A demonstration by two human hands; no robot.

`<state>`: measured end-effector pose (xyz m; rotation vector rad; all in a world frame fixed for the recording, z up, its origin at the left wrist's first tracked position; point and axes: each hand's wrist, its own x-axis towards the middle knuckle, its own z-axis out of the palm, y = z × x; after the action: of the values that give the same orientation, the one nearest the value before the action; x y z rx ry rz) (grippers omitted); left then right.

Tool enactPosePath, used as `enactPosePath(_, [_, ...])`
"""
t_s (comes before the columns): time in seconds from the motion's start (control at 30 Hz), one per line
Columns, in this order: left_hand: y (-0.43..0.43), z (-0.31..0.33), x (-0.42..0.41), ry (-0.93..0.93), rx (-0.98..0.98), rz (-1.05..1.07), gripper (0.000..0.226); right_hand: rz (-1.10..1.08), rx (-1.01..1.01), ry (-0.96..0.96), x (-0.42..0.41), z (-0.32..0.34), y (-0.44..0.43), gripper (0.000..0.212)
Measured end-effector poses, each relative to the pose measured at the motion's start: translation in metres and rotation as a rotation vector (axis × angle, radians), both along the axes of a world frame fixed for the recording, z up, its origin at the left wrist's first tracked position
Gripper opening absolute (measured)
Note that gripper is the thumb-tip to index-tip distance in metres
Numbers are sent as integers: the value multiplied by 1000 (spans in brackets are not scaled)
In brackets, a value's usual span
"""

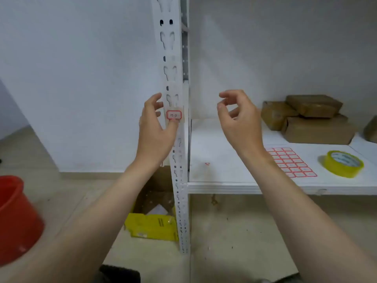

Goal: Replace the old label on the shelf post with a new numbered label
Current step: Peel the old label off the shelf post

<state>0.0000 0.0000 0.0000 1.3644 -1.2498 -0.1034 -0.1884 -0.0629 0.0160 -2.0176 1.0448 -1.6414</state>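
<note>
A white perforated shelf post [175, 64] rises through the middle of the view. On it, at hand height, sits a small red-bordered label [173, 115] with handwritten marks, under a clear strip of tape. My left hand [156, 129] is at the post; its thumb presses just below the label and its fingers are spread beside the post's left edge. My right hand [239, 117] hovers to the right of the post, fingers loosely curled, thumb and forefinger apart, holding nothing. A sheet of red-bordered blank labels [290, 162] lies on the white shelf [220, 186].
A yellow tape roll [341, 163] rests on the shelf at right, with several brown cardboard parcels [310, 117] stacked behind it. On the floor are a red bucket [16, 219] at left and a yellow box [151, 226] behind the post's base.
</note>
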Motion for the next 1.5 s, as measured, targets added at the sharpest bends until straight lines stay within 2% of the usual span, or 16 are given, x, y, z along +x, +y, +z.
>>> enactPosePath(0.13, [-10, -8, 9, 61, -3, -29, 52, 38, 54, -28, 23, -16, -10, 14])
enactPosePath(0.33, [-36, -18, 17, 117, -85, -71, 36, 103, 62, -109, 54, -37, -22, 16])
enactPosePath(0.67, [-54, -33, 8, 172, -232, -210, 43, 212, 21, -180, 75, -47, -30, 22])
enactPosePath(0.83, [-60, -41, 4, 170, -289, -223, 42, 174, -27, -236, 79, -49, -28, 21])
enactPosePath(1.0, [-60, -38, 5, 201, -320, -214, 34, 107, -137, -126, 79, -49, -24, 15])
enactPosePath(1.2, [-51, -34, 13, 189, -240, -223, 31, 20, -236, -91, 87, -52, -21, 7])
enactPosePath(1.5, [-44, -20, 20, 191, -191, -241, 27, -102, -255, -88, 92, -46, -14, 5])
